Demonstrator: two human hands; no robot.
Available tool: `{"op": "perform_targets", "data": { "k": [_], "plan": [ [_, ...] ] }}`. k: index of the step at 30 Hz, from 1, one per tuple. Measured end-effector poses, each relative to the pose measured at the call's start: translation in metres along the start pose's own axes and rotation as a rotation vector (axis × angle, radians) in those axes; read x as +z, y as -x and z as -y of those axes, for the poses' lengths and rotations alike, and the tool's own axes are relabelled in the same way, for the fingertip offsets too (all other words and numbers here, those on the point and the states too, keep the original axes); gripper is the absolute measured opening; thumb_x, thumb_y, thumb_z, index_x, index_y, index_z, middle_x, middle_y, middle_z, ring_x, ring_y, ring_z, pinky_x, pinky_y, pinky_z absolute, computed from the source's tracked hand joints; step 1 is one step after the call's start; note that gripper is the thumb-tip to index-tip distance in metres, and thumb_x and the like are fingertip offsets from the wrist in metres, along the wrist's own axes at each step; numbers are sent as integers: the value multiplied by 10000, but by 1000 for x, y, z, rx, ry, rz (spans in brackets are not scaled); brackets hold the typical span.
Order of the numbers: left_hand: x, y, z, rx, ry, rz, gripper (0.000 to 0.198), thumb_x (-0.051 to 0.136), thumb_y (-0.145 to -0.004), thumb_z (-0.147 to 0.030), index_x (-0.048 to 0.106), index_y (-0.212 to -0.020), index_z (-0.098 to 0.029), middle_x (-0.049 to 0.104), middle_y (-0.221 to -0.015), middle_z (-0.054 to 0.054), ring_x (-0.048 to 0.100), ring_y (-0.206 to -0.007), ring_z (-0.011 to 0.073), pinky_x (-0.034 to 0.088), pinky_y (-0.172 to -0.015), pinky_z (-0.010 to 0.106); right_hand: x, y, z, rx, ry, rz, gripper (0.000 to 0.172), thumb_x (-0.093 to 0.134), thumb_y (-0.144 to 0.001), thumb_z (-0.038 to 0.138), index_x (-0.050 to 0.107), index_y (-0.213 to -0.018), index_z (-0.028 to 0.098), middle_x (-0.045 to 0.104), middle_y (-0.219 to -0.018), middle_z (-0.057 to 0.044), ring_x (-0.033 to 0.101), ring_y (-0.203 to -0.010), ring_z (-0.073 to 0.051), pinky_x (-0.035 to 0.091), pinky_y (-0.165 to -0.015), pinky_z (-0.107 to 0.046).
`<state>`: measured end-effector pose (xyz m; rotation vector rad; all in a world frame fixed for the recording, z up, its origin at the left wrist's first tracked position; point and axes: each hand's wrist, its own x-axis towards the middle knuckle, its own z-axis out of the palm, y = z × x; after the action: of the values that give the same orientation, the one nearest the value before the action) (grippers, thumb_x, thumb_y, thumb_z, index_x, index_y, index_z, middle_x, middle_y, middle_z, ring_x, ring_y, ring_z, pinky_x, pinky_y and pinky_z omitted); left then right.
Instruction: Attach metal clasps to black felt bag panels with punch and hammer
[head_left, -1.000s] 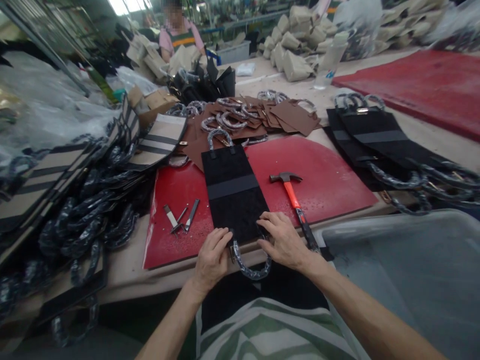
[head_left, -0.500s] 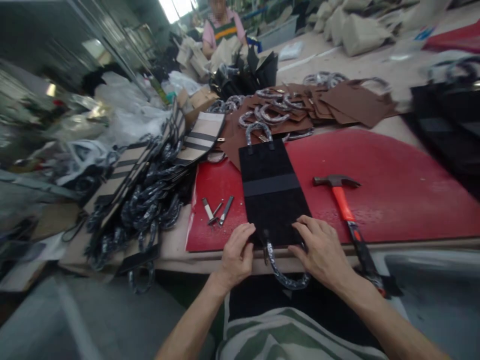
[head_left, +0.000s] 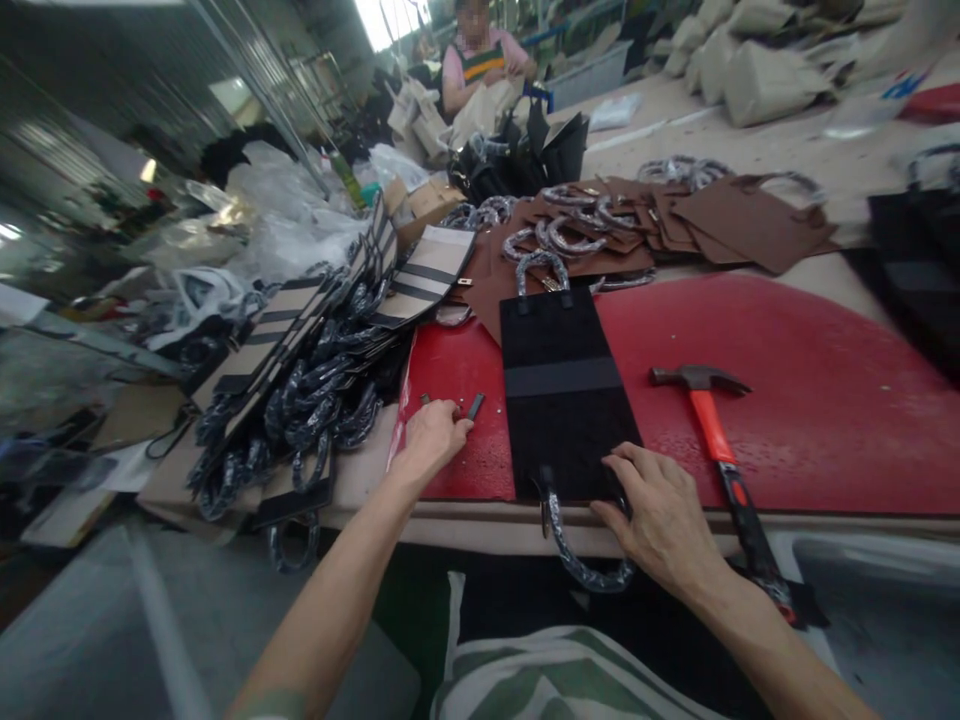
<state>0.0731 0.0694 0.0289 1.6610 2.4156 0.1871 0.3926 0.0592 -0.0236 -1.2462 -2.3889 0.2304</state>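
Observation:
A black bag panel (head_left: 570,425) lies flat on the red board, with a plastic-wrapped handle at each end. The near handle (head_left: 577,565) hangs over the table's front edge. My right hand (head_left: 664,505) grips the panel's near right corner, close to that handle's base. My left hand (head_left: 435,435) is on the red board left of the panel, fingers bunched over small metal punches. One metal punch (head_left: 476,405) shows beside the fingertips; the hand hides most of the others. A claw hammer (head_left: 712,425) with an orange and black handle lies right of the panel.
Striped panels (head_left: 300,325) with wrapped handles are heaped at left. Brown panels (head_left: 757,220) with handles lie behind the red board (head_left: 810,400). More black panels (head_left: 919,255) are at right. A co-worker (head_left: 484,65) stands across the table behind black and beige bags.
My left hand has left the panel's near left edge and moved left and forward onto the metal punches. My right hand stays at the panel's corner. The view has shifted slightly left.

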Motion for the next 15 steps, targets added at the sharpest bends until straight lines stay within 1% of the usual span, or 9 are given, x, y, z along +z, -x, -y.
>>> {"op": "perform_targets", "data": {
  "k": [2, 4, 5, 6, 8, 9, 11, 13, 15],
  "plan": [
    [4, -7, -13, -19, -35, 44, 177, 669, -757, -328, 711, -811, -164, 737, -883, 177, 693, -892, 311, 500, -763, 367, 0, 0, 0, 2, -19, 2, 355, 646, -812, 238, 557, -1151, 184, 562, -1217, -135, 505, -1071, -343, 438, -882, -482],
    [6, -14, -21, -31, -21, 68, 87, 685, -692, -239, 689, -722, -157, 728, -815, 184, 699, -864, 319, 498, -734, 356, -1, -1, 2, 13, -33, 3, 350, 643, -814, 231, 557, -1152, 195, 561, -1224, -134, 502, -1085, -346, 432, -888, -485],
    [6, -17, -23, -31, 0, 81, 45, 685, -661, -202, 672, -667, -160, 717, -751, 169, 701, -822, 309, 494, -706, 339, -2, -1, 3, 23, -36, 5, 353, 646, -814, 226, 557, -1154, 199, 558, -1229, -133, 500, -1090, -346, 430, -892, -484],
    [5, -18, -24, -27, 26, 96, 43, 682, -645, -185, 654, -620, -165, 699, -677, 145, 698, -763, 289, 486, -672, 320, -3, 0, 4, 33, -38, 8, 359, 655, -812, 220, 556, -1157, 200, 556, -1234, -131, 498, -1095, -343, 428, -899, -482],
    [4, -19, -22, 0, 86, 131, 119, 663, -677, -220, 629, -573, -175, 655, -568, 92, 670, -643, 238, 462, -599, 285, -6, 0, 8, 52, -44, 26, 374, 679, -806, 202, 556, -1159, 195, 551, -1244, -127, 492, -1109, -334, 422, -928, -476],
    [4, -17, -20, 14, 149, 130, 155, 651, -708, -263, 628, -581, -176, 642, -546, 71, 648, -595, 215, 448, -563, 273, -7, 1, 9, 60, -49, 39, 379, 693, -802, 196, 558, -1156, 191, 550, -1244, -125, 491, -1112, -328, 419, -941, -473],
    [6, -10, -16, 26, 379, 96, 207, 640, -747, -361, 643, -666, -170, 654, -572, 47, 630, -559, 190, 444, -522, 257, -9, 1, 12, 74, -56, 62, 386, 718, -797, 193, 562, -1150, 184, 552, -1242, -124, 489, -1115, -318, 413, -960, -468],
    [10, 1, -15, -4, 702, 67, 286, 671, -730, -440, 635, -772, -160, 683, -640, 42, 652, -579, 189, 488, -529, 259, -11, 1, 13, 89, -54, 72, 397, 736, -794, 197, 563, -1150, 179, 552, -1239, -124, 486, -1115, -313, 411, -968, -467],
    [16, 17, -20, -44, 975, 75, 370, 715, -702, -480, 610, -835, -151, 693, -681, 39, 673, -593, 191, 541, -559, 280, -11, 1, 15, 101, -50, 70, 420, 751, -789, 195, 559, -1162, 174, 548, -1245, -122, 479, -1124, -313, 408, -976, -466]
  ]
}}
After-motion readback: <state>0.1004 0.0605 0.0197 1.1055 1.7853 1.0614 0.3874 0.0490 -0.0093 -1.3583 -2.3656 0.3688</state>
